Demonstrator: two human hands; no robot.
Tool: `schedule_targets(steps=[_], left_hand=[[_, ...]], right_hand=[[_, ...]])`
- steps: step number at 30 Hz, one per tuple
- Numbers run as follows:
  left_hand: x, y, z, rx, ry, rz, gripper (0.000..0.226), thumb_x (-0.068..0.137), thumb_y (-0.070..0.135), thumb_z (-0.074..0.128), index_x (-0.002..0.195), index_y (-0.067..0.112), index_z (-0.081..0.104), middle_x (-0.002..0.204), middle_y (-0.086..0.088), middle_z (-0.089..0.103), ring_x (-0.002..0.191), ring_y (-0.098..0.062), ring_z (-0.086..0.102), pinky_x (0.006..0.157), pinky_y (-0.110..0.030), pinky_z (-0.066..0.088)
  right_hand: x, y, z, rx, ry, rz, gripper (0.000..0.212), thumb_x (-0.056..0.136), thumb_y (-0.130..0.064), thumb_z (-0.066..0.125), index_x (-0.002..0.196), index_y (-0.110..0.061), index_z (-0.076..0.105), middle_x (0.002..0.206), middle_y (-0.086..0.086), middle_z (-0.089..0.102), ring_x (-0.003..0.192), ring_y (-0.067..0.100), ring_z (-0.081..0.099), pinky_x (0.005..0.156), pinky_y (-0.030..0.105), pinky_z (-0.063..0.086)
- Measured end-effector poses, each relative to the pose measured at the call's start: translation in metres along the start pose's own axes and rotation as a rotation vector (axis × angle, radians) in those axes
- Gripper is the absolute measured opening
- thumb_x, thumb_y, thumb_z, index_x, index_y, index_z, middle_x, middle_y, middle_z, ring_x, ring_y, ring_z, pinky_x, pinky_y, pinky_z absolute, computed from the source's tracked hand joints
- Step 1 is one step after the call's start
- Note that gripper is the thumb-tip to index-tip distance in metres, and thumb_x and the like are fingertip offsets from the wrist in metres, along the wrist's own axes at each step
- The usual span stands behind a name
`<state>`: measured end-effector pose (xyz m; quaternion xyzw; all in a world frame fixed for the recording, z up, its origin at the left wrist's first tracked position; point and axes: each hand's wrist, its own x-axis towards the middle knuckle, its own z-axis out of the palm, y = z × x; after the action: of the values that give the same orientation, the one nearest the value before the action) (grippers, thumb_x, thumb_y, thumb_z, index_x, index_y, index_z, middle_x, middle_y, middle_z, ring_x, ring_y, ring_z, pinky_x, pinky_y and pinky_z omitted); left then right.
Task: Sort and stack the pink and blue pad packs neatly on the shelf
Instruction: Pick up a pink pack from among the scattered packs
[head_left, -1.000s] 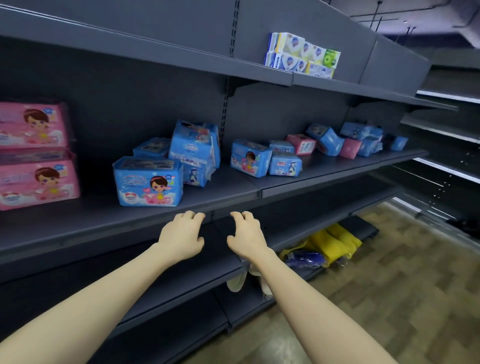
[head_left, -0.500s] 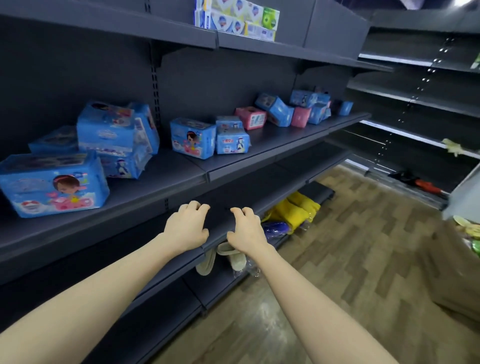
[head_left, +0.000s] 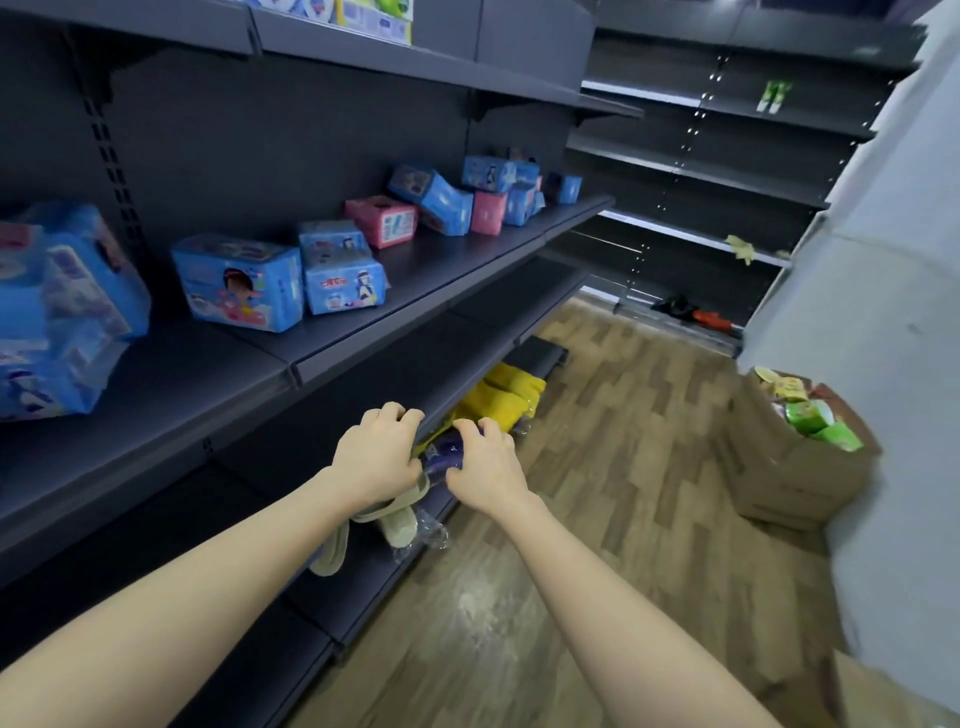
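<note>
Blue pad packs lie scattered on the dark middle shelf: a leaning pile at the far left, a large pack and a smaller pair near the middle. Farther along sit a pink pack, a tilted blue pack, another pink pack and more blue ones. My left hand and right hand hang side by side below the shelf's front edge. Their fingers are loosely curled and hold nothing.
Yellow items, a dark blue bag and beige slippers lie on the bottom shelf under my hands. A cardboard box of green packets stands on the wooden floor at the right, beside a pale pillar. Small boxes sit on the top shelf.
The view has swung right along the aisle. The stacked pink packs at the far left have left the frame. Both hands keep the same pose, side by side and holding nothing.
</note>
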<state>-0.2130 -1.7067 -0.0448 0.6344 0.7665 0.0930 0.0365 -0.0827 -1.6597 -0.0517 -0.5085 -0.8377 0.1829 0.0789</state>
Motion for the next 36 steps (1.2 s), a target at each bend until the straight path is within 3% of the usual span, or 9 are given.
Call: schedule_targets(steps=[8,21,36], left_hand=[[0.063,-0.012,0.0,-0.018,-0.035,0.068,0.054,0.087,0.027,0.053,0.137,0.016,0.037,0.138,-0.007,0.037,0.124,-0.029,0.041,0.092,-0.04,0.046],[0.161,-0.035,-0.002,-0.057,-0.09,0.172,0.059,0.088,0.029,0.054,0.141,0.019,0.031,0.139,-0.008,0.037,0.122,-0.027,0.044,0.086,-0.037,0.046],[0.226,-0.003,0.027,-0.086,-0.175,0.32,0.05,0.088,0.026,0.051,0.135,0.018,0.039,0.134,-0.008,0.04,0.119,-0.03,0.045,0.09,-0.043,0.047]], right_hand=[[0.051,0.002,-0.011,-0.017,0.005,0.085,0.059,0.087,-0.017,0.053,0.142,-0.016,0.032,0.135,0.014,0.04,0.124,0.037,0.038,0.104,0.042,0.035],[0.137,0.005,-0.024,-0.035,0.042,0.178,0.06,0.086,-0.023,0.057,0.141,-0.02,0.033,0.136,0.014,0.041,0.125,0.036,0.039,0.103,0.045,0.038],[0.159,0.068,-0.036,-0.038,0.054,0.376,0.055,0.087,-0.018,0.053,0.138,-0.015,0.035,0.135,0.016,0.039,0.125,0.038,0.039,0.103,0.042,0.037]])
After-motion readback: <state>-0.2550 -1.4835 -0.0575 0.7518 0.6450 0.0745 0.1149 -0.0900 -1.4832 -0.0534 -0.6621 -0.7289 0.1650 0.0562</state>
